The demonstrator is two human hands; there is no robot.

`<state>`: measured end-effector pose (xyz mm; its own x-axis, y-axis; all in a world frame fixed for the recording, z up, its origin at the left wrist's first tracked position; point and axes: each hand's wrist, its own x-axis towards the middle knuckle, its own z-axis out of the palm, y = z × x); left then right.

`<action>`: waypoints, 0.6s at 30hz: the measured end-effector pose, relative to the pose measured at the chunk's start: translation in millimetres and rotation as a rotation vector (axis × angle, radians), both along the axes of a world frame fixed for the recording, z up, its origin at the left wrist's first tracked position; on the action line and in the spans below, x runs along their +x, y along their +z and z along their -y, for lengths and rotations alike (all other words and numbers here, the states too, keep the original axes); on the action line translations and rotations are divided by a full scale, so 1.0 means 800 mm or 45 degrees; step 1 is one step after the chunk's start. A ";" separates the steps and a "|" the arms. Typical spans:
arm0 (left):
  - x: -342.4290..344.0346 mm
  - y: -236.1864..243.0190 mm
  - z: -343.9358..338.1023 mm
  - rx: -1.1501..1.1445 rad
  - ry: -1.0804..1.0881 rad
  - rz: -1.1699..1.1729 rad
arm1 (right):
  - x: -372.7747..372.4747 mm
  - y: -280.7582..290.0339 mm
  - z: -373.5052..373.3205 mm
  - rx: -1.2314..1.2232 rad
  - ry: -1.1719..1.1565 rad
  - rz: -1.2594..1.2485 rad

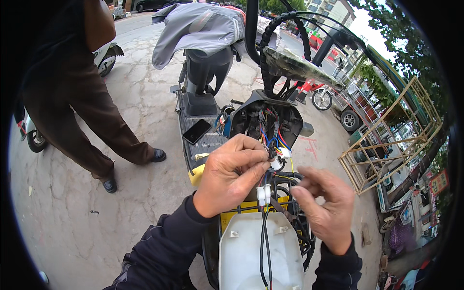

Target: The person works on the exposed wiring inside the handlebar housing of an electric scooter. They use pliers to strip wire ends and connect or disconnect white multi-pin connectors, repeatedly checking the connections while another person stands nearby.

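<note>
My left hand (232, 174) is closed in a pinch at the end of a bundle of coloured wires (273, 140) that comes out of the opened front of an electric scooter. A small dark piece among these wires sits at my fingertips, partly hidden by them. White plug connectors (285, 153) hang just beside it. To the right, my right hand (325, 205) is open, fingers curled but apart, with nothing seen in it. Between and below my hands, two white connectors (263, 194) on black cables lie above a pale plastic panel (261, 241).
A phone (196, 131) lies on the scooter's footboard (188, 116). A grey jacket (200, 26) covers the seat. At left stands a person in brown trousers (92, 116). A wooden frame (386, 140) and a cart are at the right. Handlebar cables (263, 53) arch overhead.
</note>
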<state>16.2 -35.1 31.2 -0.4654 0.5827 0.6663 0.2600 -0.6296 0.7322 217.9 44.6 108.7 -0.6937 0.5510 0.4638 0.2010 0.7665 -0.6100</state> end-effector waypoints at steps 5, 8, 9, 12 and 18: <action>-0.006 -0.004 -0.003 0.085 0.002 -0.086 | -0.072 -0.010 0.001 0.058 0.158 -0.208; -0.006 -0.009 -0.003 0.025 -0.021 -0.039 | -0.080 -0.019 -0.003 0.111 0.189 -0.233; -0.007 -0.011 -0.002 0.022 -0.003 -0.058 | -0.082 -0.022 -0.004 0.112 0.212 -0.253; -0.011 -0.015 0.001 0.009 0.000 -0.145 | -0.081 -0.031 -0.007 0.096 0.271 -0.312; -0.013 -0.024 0.011 -0.098 -0.246 0.310 | -0.066 -0.038 -0.023 -0.797 0.204 -0.636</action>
<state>5.5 -43.5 11.9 -0.4816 0.7201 0.4996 -0.0478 -0.5908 0.8054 165.2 63.0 78.5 -0.5790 0.7222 0.3784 -0.2912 0.2504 -0.9233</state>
